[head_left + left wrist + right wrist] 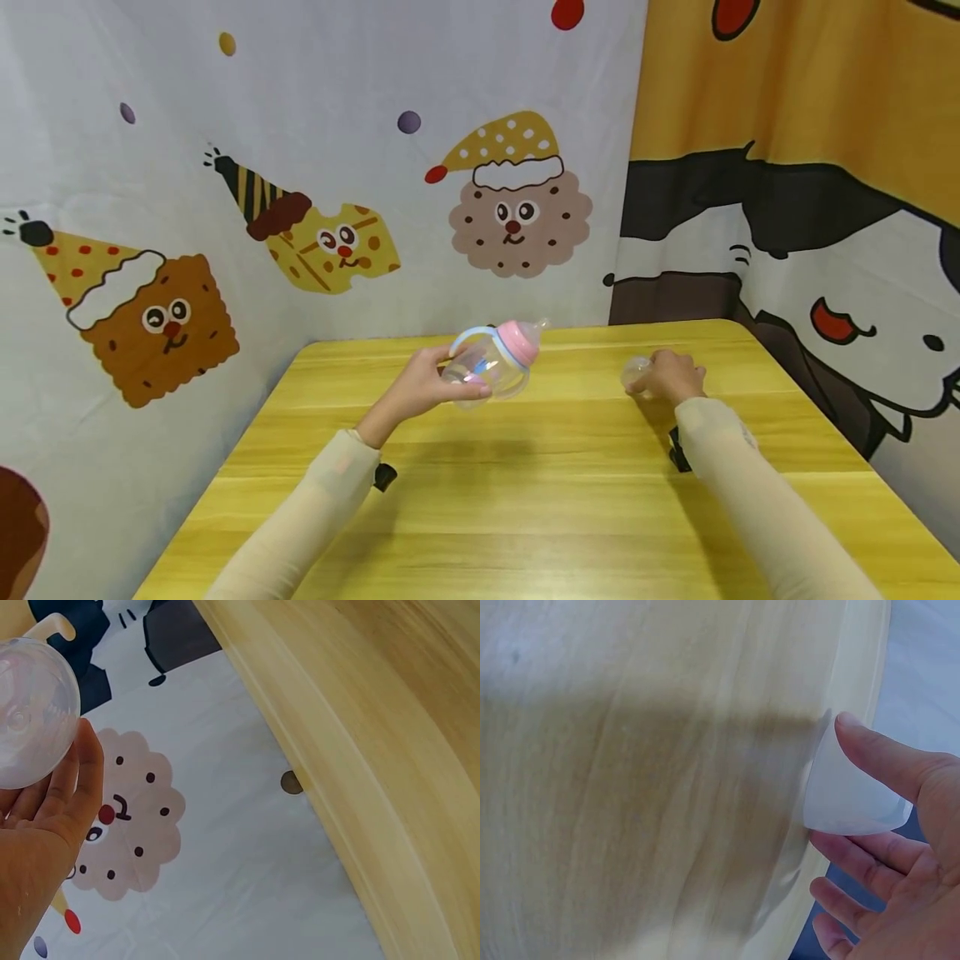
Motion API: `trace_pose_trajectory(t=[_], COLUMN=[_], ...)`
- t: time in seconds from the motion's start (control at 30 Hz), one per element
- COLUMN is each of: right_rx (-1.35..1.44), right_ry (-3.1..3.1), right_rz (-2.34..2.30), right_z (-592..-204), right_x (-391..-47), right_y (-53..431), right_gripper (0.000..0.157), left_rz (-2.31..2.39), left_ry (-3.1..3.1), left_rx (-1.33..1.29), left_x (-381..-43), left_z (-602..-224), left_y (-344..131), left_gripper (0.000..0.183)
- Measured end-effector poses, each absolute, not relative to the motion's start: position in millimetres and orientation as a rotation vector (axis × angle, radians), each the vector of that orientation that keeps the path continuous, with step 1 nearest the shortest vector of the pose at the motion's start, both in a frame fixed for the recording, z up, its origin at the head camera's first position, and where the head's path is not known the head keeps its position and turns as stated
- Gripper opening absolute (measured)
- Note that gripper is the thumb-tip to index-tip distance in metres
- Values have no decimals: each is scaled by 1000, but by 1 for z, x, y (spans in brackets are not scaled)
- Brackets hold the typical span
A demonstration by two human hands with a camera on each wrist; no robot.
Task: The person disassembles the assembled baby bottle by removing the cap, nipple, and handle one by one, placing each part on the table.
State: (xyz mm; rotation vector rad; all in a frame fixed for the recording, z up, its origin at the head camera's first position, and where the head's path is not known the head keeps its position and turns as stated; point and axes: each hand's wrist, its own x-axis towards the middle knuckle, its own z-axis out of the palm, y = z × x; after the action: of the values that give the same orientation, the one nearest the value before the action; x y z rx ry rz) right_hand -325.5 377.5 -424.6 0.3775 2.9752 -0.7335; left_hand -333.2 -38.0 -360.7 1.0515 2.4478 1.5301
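Note:
A clear baby bottle (480, 360) with a pink collar, pale blue handles and a see-through teat is held above the table by my left hand (420, 388). It tilts, teat pointing up and to the right. From the left wrist view, the round bottom of the bottle (34, 712) faces the camera, with the fingers wrapped along its side. My right hand (675, 377) grips a clear, cup-shaped cap (635, 372) towards the far right of the table. Thumb and fingers pinch the cap's sides in the right wrist view, close over the tabletop.
The wooden table (570, 517) has its far edge just beyond both hands. Behind it hangs a cloth backdrop (337, 108) printed with cartoon biscuits, cheese and an animal. A black strap (678, 450) shows under the right wrist.

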Motion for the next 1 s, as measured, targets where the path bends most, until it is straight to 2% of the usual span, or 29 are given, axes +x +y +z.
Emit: trace_pose_trajectory(t=[0.43, 0.67, 1.0], right_rx=[346, 367, 298], right_ry=[3049, 3071, 3100], right_rz=[-693, -665, -571], right_z=[-427, -429, -428], right_x=[-323, -325, -325], right_y=[375, 375, 378], right_gripper=[74, 73, 57], left_rz=[1480, 1487, 1485], left_ry=[2472, 2472, 2500], left_rx=[1053, 1039, 1052], left_x=[-336, -336, -334], left_z=[-360, -358, -356], left_y=[-37, -40, -42], left_gripper=[57, 52, 53])
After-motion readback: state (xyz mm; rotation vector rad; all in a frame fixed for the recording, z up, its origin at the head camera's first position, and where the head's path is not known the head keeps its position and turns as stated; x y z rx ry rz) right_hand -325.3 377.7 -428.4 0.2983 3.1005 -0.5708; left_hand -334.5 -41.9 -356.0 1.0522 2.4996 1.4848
